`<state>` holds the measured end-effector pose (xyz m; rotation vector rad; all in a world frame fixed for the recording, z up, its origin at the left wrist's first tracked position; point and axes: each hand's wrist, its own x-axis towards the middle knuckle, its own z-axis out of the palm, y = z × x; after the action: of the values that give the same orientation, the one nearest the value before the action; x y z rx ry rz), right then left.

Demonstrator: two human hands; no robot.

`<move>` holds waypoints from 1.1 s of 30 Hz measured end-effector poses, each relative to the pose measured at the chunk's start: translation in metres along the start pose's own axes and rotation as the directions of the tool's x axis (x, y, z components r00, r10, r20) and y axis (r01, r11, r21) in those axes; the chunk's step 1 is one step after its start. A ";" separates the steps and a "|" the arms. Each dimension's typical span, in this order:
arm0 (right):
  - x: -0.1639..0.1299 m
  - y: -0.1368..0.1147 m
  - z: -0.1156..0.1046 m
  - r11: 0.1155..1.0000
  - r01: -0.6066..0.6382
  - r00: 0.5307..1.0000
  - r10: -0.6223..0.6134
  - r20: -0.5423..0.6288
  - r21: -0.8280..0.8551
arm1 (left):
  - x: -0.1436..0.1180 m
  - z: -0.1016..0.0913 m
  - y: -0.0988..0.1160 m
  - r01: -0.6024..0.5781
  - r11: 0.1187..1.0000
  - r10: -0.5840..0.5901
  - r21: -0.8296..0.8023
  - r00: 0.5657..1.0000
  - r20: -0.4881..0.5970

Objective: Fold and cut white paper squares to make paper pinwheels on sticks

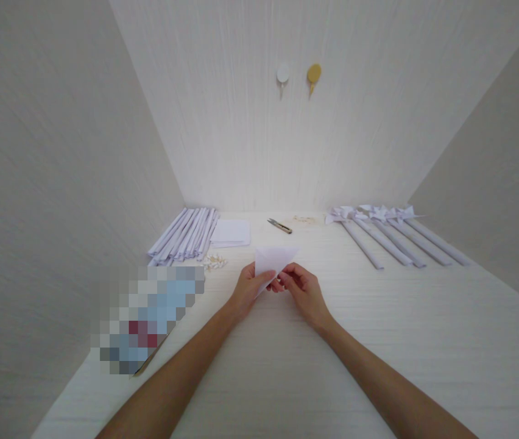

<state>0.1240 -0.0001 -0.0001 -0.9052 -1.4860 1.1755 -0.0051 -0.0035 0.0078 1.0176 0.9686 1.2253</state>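
My left hand grips a small white sheet of paper, thumb across its front. The sheet looks folded into a roughly triangular shape, with its point downward. Close beside it, my right hand is closed, thumb and fingers pinched at the paper's lower right edge. Both hands are just above the white table, near its middle. The fingers behind the sheet are partly hidden.
Rolled paper sticks lie at left beside a stack of white paper. Small pale pieces sit nearby. Thread snips lie behind my hands, paper pinwheels on sticks at right. A blurred-out object lies left. Wall hooks hang above.
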 end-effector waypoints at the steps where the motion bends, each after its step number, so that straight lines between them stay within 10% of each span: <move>1: 0.000 -0.001 0.000 1.000 -0.001 1.000 0.001 -0.002 -0.006 | 0.000 0.000 0.000 -0.012 1.000 0.012 0.011 1.000 0.001; 33: -0.001 0.002 0.002 0.997 -0.004 1.000 0.004 -0.011 -0.081 | -0.003 0.003 0.004 -0.040 0.997 0.040 0.061 0.999 -0.013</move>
<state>0.1218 -0.0007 -0.0024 -0.9683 -1.5333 1.1181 -0.0030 -0.0064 0.0122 1.0814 1.0060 1.2443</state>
